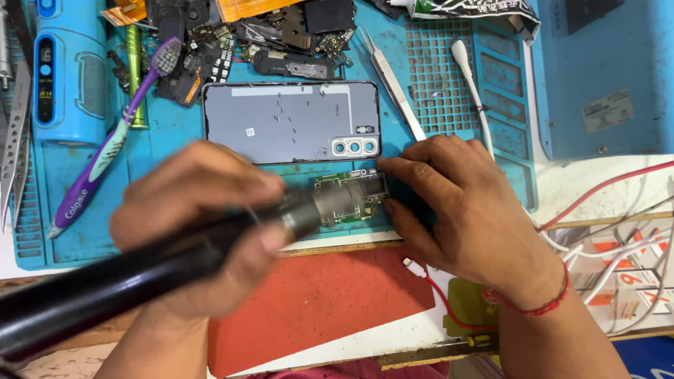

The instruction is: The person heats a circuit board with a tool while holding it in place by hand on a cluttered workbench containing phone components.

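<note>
Head view, the only 1 you have: your left hand (203, 217), in the lower left of the frame, is wrapped around the black hot-air handpiece (140, 270), whose metal nozzle (319, 207) sits right at the left edge of the green phone motherboard (354, 196) in the centre. The hand is blurred, so you cannot read the finger positions exactly, but the grip is closed around the barrel. Your right hand (463, 203), centre right, pinches the motherboard's right end between thumb and forefinger, the other fingers curled on the blue work mat (168, 133).

The risks from here, as I judge them:

1. Your right fingertips are very near the nozzle. If heat is flowing, a small slip of the board toward the nozzle could burn them.
2. The board is held by 1 end only. Pressure from the nozzle could pivot it out of your pinch.
3. The grey phone back cover (291, 123) with its 3 camera rings lies just above the board; stray hot air could mark it.
4. The red cable (604, 186) and white wires at the right, and the red pad (316, 302) below, are near your right wrist; a snag there would jerk the board.
5. The tweezers (393, 84) and purple toothbrush (112, 140) lie in the upper part of the frame, apart from both hands.
</note>
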